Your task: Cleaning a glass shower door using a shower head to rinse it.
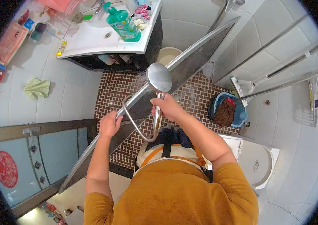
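My right hand (167, 107) is closed around the handle of a chrome shower head (159, 77), its round head pointing away from me. Fine water spray shows beside the head. From the handle's lower end a curved metallic hose (130, 119) loops left and up to the metal-edged glass shower panel (200, 56). My left hand (109, 124) grips that panel's top edge, left of the loop; some of its fingers are hidden behind the edge. The panel runs diagonally beneath both hands, from lower left to upper right.
Brown mosaic floor (112, 88) looks wet. A white sink counter (87, 45) carries a green pump bottle (123, 25). At right stand a blue basin (240, 116) with dark cloth, a white toilet (254, 163) and a leaning mop (243, 90). A pale bucket (169, 54) sits behind the panel.
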Demonstrator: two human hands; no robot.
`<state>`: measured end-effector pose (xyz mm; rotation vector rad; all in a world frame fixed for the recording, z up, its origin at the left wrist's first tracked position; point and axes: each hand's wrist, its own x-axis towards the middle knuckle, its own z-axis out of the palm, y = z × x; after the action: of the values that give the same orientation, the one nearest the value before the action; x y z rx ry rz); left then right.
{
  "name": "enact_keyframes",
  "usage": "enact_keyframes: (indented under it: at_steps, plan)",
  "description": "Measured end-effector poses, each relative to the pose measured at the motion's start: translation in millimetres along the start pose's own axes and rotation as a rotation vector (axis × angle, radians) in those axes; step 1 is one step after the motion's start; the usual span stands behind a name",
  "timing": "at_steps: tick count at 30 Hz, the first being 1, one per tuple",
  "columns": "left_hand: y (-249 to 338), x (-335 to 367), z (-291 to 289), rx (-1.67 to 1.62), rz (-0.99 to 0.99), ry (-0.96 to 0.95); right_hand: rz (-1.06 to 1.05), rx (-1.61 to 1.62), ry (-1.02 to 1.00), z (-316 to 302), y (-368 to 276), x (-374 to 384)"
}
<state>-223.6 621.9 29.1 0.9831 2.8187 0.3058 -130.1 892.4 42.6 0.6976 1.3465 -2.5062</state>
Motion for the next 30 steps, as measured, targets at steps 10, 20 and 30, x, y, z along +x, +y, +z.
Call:
enact_keyframes:
  at_steps: [10, 20, 30]
  plan:
    - [-4.3, 0.2, -1.3, -0.046, 0.004, 0.011, -0.132, -0.020, 0.269, -35.4, -10.9, 5.9]
    - [-7.4, 0.1, 6.1, -0.012, 0.004, 0.015, -0.214, 0.420, 0.328, -92.3, 16.1, 12.0]
    - [1.5, 1.6, 8.7, 0.039, -0.009, -0.042, -0.165, 0.733, 0.435, -129.1, 90.3, 20.8]
